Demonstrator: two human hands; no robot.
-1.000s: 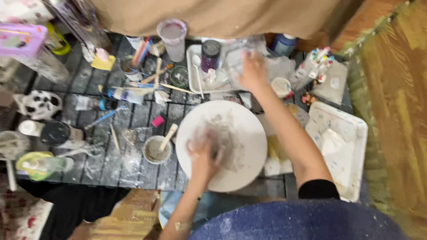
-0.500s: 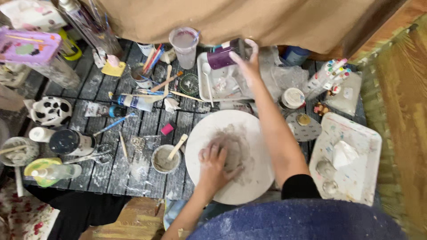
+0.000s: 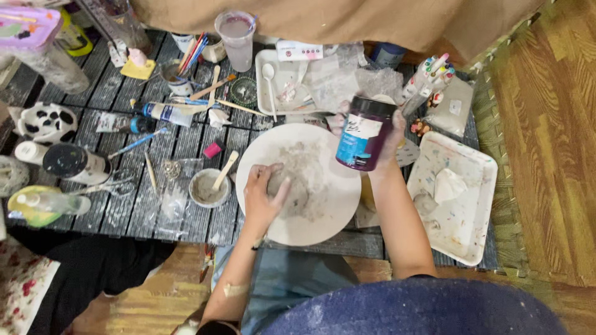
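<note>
While the left hand (image 3: 264,195) presses flat on a grey lump (image 3: 292,189) at the middle of a round white plate (image 3: 323,211), the right hand (image 3: 388,133) grips a dark jar (image 3: 363,133), upright with its lid on, just above the plate's far right edge. Left of the plate, a small bowl (image 3: 208,188) holds pale paste and a wooden stick (image 3: 225,169).
</note>
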